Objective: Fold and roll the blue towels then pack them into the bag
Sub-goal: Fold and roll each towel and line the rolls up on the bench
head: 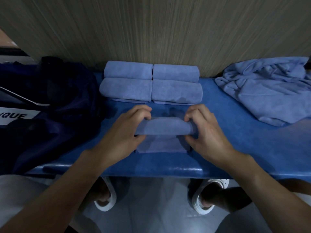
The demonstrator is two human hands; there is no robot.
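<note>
**Soft Cloth, Held at Both Ends of the Roll**

I start with the blue surface, which carries everything. At its left end slumps the dark bag, limp fabric that I judge will need holding open when packing comes. At the right end lies the loose pile of towels, crumpled and not yet folded. Against the back wall sit four rolled towels, two by two and touching one another.

In the middle, nearest me, is the half-rolled towel. Its roll lies crosswise on the surface, and a short flat tail runs back toward the near edge.

The left hand grips the roll's left end and the right hand grips its right end. On each hand the fingers curl over the top and the thumb tucks underneath, so both are clenched round the cloth.

I judge this towel light, soft and plush. It has no stiffness of its own, so the roll will slacken or telescope if the pressure is uneven. It is not fragile, and the nap looks grippy rather than slick.

The best hold is where the hands are now, at the two ends, with even downward pressure. To lift it afterwards I would take it round the middle with the loose edge pinned underneath.
</note>
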